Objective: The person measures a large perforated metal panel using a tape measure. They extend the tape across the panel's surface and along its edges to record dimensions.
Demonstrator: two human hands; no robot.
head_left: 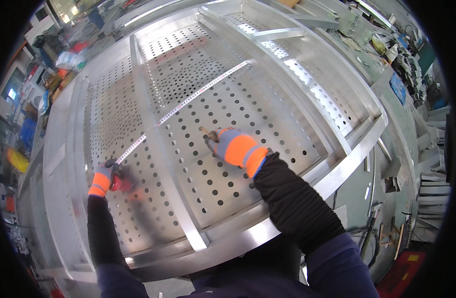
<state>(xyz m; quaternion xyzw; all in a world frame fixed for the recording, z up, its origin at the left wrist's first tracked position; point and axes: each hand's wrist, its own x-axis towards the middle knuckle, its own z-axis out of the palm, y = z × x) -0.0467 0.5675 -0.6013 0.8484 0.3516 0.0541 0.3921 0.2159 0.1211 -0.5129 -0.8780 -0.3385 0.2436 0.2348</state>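
My left hand (102,177), in an orange and grey glove, is closed on a red tape measure (121,183) above the left part of a perforated metal panel (215,171). Its white blade (203,91) runs out diagonally to the far right, crossing over a metal crossbar (161,161) of the panel's frame. My right hand (236,148), gloved alike, hovers over the middle section, right of the crossbar. Its fingers are closed round a short, thin brown stick-like thing (205,130), whose kind I cannot make out. The palm side of this hand is hidden.
A raised metal rim (332,181) borders the large panel, and further ribs (287,64) divide it. Metal parts and tools (399,233) lie on the floor at the right. Plastic bags (70,60) and mixed goods crowd the far left. A red case (404,273) sits at lower right.
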